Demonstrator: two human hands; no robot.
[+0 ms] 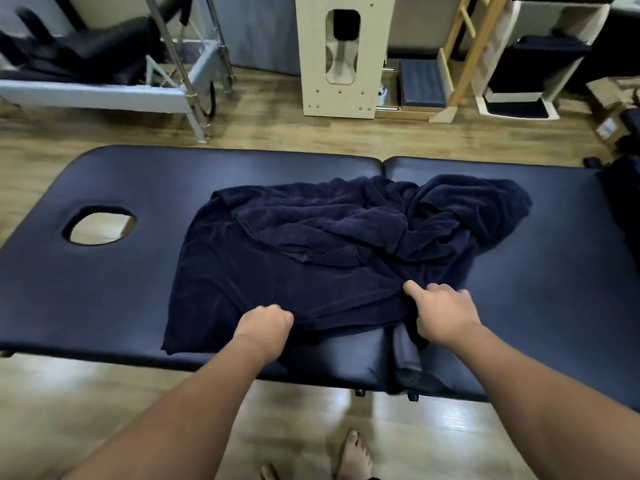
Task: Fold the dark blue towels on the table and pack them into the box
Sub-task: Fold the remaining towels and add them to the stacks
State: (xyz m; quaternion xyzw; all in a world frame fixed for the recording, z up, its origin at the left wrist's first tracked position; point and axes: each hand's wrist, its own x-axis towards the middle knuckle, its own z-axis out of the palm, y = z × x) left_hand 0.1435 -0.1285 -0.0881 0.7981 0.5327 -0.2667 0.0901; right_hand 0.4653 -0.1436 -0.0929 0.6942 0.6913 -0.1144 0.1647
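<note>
A large dark blue towel (311,251) lies crumpled across the middle of a dark padded massage table (114,292), bunched up toward the far right. My left hand (265,322) is closed on the towel's near edge. My right hand (441,315) grips the same near edge further right, its thumb pointing left over the cloth. Part of the towel hangs over the table's near side under my right hand. No box can be made out with certainty.
The table has a face hole (100,224) at its left end. More dark cloth (623,202) sits at the table's right edge. Beyond the table stand a grey metal-framed bench (104,93), a white cabinet (341,57) and a wooden ladder (467,53). Cardboard boxes (613,98) lie at far right.
</note>
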